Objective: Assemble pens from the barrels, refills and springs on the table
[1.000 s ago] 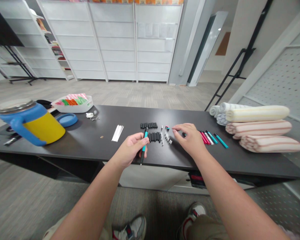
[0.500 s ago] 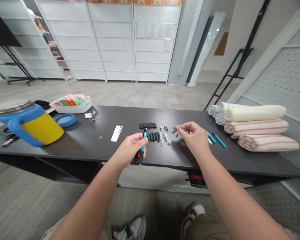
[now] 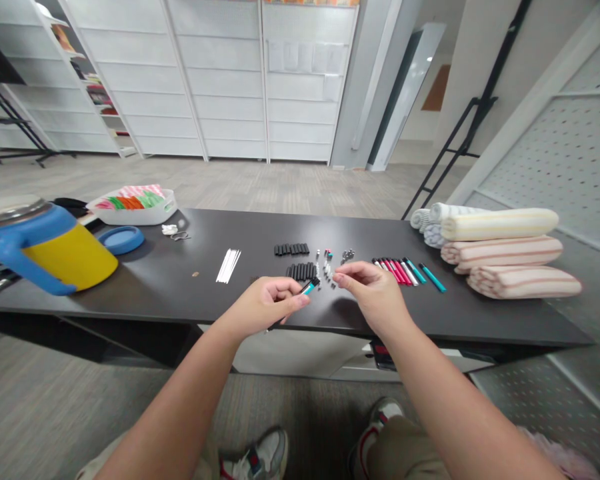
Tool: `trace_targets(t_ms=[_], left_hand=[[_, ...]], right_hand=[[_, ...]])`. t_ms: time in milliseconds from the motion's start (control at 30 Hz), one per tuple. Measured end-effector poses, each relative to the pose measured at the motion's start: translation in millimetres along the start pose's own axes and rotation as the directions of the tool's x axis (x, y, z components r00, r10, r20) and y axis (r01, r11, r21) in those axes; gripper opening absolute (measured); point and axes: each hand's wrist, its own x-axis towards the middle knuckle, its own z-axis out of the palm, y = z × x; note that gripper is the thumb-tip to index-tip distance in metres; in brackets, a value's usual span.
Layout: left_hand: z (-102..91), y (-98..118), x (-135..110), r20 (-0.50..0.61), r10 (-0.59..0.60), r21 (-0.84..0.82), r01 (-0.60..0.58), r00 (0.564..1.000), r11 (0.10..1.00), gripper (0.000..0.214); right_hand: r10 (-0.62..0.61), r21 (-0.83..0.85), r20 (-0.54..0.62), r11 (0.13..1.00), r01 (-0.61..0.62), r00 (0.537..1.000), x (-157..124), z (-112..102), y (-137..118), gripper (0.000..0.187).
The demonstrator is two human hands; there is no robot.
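Black table (image 3: 180, 280), rolled towels (image 3: 505, 257) at its R end, yellow/blue jug (image 3: 55, 250) at L end, L hand (image 3: 267, 303) over table's front edge w/ fingers wrapped round teal pen (image 3: 307, 288), R hand (image 3: 375, 290) just beside pen tip, thumb + forefinger pinched together, what's between too small to tell, black sleeves (image 3: 301, 271) & tiny parts (image 3: 327, 270) just behind.

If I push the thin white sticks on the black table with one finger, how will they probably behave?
The thin white sticks look very slender and lie loose, side by side, so they would probably roll and scatter rather than move together. The black table looks smooth, so they likely slide easily. They seem light for their length.
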Motion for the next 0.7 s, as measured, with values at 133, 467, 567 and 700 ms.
trace_targets(t_ms=[133, 467, 567, 700], left_hand=[[2.5, 1.3, -0.5, 0.034, 0.007, 0.053, -0.008, 0.999, 0.999, 0.039], [5.0, 7.3, -0.8, 0.067, -0.041, 0.078, 0.036, 0.997, 0.996, 0.040], [4.5, 8.9, -1.1, 0.070, -0.052, 0.082, 0.046, 0.996, 0.996, 0.039], [3.5, 8.9, -1.0, 0.071, -0.061, 0.085, 0.055, 0.996, 0.995, 0.040]], right_hand=[[0.068, 0.046, 0.069, 0.996, -0.072, 0.995, -8.0, 0.0, 5.9, 0.026], [0.110, 0.006, 0.165, 0.994, -0.112, 0.980, -11.4, -3.3, 9.6, 0.027], [0.115, 0.015, 0.175, 0.993, -0.119, 0.978, -11.6, -3.6, 9.2, 0.026], [0.114, 0.010, 0.170, 0.993, -0.117, 0.979, -11.8, -3.1, 6.9, 0.028]])
